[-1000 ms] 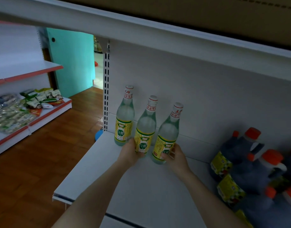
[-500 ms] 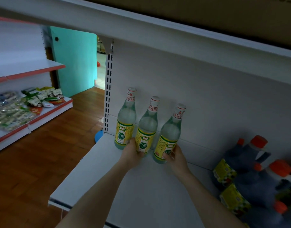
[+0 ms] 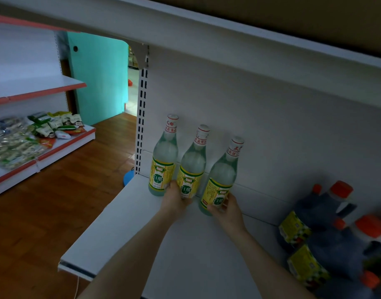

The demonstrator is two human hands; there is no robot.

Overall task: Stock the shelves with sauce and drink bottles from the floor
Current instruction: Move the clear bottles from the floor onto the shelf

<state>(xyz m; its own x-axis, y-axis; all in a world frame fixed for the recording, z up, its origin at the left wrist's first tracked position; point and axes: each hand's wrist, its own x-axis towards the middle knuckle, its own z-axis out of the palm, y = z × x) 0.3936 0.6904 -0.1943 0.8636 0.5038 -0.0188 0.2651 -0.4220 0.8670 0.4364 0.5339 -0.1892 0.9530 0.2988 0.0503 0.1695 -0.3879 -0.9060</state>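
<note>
Three clear glass vinegar bottles with yellow-green labels and white caps stand in a row at the back left of a white shelf [image 3: 124, 229]. The left bottle [image 3: 164, 156] stands free against the back panel. My left hand [image 3: 174, 200] grips the base of the middle bottle [image 3: 193, 160]. My right hand [image 3: 227, 209] wraps the base of the right bottle [image 3: 223, 175], which leans slightly right. Both bottles rest on the shelf.
Several dark sauce jugs [image 3: 327, 214] with orange caps and yellow labels crowd the shelf's right end. An upper shelf [image 3: 228, 37] overhangs close above. To the left are a wooden floor [image 3: 45, 212] and another shelf unit with snack packets [image 3: 34, 134].
My hands and the three bottles stay in the same places on the shelf. Only my head has shifted a little, so the view sits slightly lower and further right.
</note>
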